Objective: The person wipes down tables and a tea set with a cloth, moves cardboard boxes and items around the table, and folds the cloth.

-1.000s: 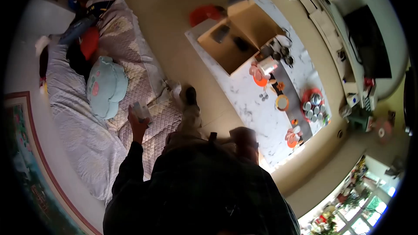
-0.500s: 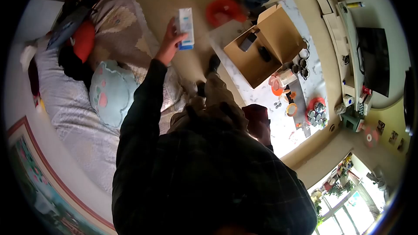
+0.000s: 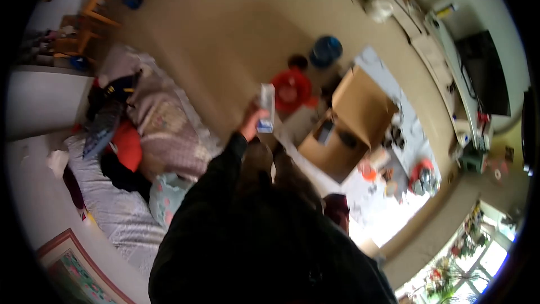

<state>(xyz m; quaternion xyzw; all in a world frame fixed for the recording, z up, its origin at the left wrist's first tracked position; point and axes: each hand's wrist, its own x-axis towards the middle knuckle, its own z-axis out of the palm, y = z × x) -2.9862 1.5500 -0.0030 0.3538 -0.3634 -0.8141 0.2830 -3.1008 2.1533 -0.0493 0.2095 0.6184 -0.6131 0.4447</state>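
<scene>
While the open cardboard box [image 3: 365, 101] sits on the marble-patterned table [image 3: 388, 79], a slim white carton [image 3: 268, 101] with a blue near end is held in the air well to the box's left. The left hand [image 3: 250, 123] grips it from its left side, the fingers wrapped around the lower half and the white upper part left bare, pointing away from the body. The carton is thus directly against the left hand and well apart from the right. On the body's right side, nearer the wearer than the cardboard box, the right hand [image 3: 344, 222] is dark and blurred next to a maroon item [image 3: 336, 204]; I cannot tell whether it grasps that item or is loose.

Inside the cardboard box lie two dark objects [image 3: 324, 133]. To the box's left and a little beyond the carton, a red basin [image 3: 292, 89] stands on the floor, with a blue bottle [image 3: 326, 52] past the box's far side. Just right of the box are dark cups [image 3: 396, 138]; farther right, silver cans [image 3: 428, 182] are grouped by something red. Well left of the box is the quilted bed [image 3: 174, 146], with a pale blue cushion [image 3: 164, 197] on it.
</scene>
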